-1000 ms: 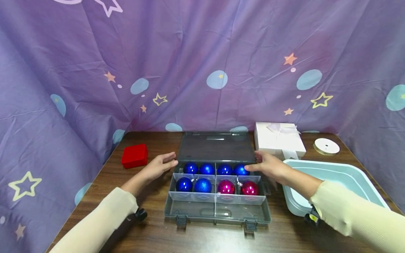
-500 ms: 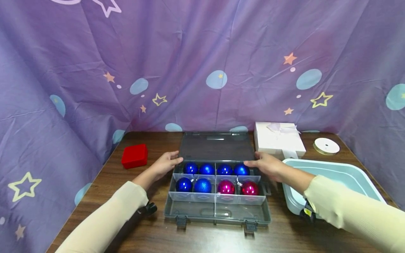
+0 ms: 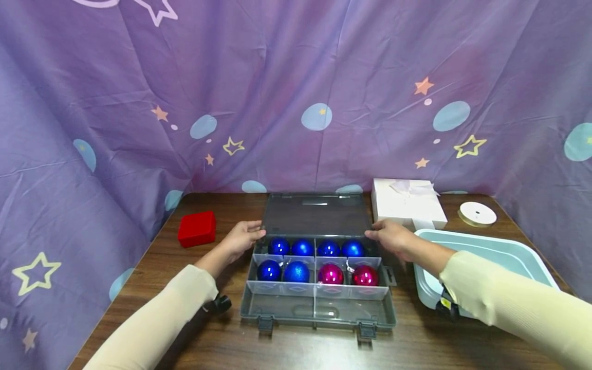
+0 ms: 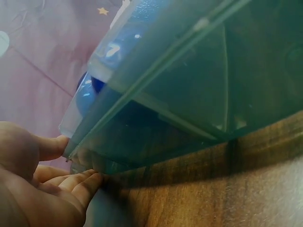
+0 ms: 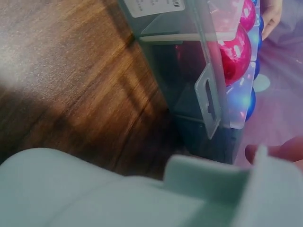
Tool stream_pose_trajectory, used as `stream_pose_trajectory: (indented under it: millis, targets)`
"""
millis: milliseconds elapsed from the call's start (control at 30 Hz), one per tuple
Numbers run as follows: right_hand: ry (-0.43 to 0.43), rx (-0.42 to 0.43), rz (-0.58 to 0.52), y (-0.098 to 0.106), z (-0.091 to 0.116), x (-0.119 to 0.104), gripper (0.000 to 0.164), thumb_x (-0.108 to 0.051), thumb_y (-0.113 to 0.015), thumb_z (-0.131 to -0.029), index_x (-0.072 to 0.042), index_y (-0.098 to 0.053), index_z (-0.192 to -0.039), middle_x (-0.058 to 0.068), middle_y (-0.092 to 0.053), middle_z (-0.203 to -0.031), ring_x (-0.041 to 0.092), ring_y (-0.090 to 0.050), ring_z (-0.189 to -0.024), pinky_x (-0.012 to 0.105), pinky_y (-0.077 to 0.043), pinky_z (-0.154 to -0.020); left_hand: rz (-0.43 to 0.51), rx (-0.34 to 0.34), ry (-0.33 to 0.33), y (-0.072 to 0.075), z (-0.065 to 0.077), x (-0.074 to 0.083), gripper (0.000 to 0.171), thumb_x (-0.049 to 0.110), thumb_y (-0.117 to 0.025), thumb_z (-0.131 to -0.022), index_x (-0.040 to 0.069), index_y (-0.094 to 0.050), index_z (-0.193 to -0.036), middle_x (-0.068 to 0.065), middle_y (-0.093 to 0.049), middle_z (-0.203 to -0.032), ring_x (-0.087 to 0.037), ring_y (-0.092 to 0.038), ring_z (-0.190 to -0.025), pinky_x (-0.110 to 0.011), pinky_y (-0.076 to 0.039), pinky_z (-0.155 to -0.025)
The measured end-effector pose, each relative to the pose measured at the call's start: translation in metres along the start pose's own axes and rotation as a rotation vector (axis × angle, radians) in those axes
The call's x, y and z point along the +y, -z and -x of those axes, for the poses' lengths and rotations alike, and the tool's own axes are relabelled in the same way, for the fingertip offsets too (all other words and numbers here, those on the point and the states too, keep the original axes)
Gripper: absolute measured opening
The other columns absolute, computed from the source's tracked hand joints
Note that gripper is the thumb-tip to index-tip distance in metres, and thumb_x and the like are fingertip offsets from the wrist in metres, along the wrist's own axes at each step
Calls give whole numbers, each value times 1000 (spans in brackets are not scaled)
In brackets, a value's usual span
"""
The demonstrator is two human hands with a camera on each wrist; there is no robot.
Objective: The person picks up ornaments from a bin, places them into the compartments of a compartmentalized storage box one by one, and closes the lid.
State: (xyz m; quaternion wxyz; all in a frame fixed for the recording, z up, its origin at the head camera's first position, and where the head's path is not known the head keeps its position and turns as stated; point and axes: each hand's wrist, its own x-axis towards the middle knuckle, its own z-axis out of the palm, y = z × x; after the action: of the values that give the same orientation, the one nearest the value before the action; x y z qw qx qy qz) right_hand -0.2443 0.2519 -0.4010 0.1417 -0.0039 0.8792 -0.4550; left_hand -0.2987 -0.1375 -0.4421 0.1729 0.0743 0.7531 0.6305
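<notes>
A smoky clear plastic storage box lies with its dark lid folded back flat behind it. Several blue baubles and two magenta baubles fill its back and middle compartments. My left hand is at the box's back left corner; in the left wrist view its thumb meets the rim while the fingers reach around the corner lower down. My right hand is at the opposite corner, thumb tip at the lid's edge. A tray hides most of it in the right wrist view.
Close to the right forearm stands a pale blue tray. Behind it are a white ribboned box and a white spool. A red box sits to the left. Patterned purple cloth hangs behind the table.
My left hand has moved right and up to the box's back corner. My right thumb has drawn back from over the rightmost blue bauble, and the pale blue tray has shifted slightly left.
</notes>
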Motion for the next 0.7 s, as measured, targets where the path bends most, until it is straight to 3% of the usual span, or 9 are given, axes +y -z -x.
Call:
stream_pose_trajectory:
  millis: [200,367,533,700]
  targets:
    - [-18,27,-19,-2,-2,1,56,-6,-57,-102,27,-35,-141,46,-46,-138,55,-51,-129,62,-44,-110,-5,58,-8,-2,-1,-2,55,-2,-52,-104,-18,-30,-152,-39,-38,-153,-39,-45,-139,-52,-39,-117]
    - [-21,58,-66,-2,0,1,53,-3,-62,-99,25,-38,-138,40,-55,-127,43,-64,-108,51,-55,-100,-19,107,-21,-3,1,-2,56,-3,-57,-101,-16,-36,-151,-36,-45,-150,-29,-56,-126,-37,-51,-103]
    - [0,85,-110,-1,1,2,49,0,-65,-96,23,-41,-132,28,-60,-113,22,-62,-89,31,-58,-77,-1,146,-50,-4,4,-2,57,-6,-61,-98,-14,-39,-150,-34,-51,-147,-19,-62,-112,-21,-54,-83]
    - [-2,113,-99,-2,1,3,49,2,-70,-93,18,-42,-129,24,-61,-109,21,-64,-89,29,-58,-76,41,185,-103,-6,5,-4,57,-11,-63,-94,-14,-42,-147,-36,-53,-144,-18,-64,-108,-16,-54,-77]
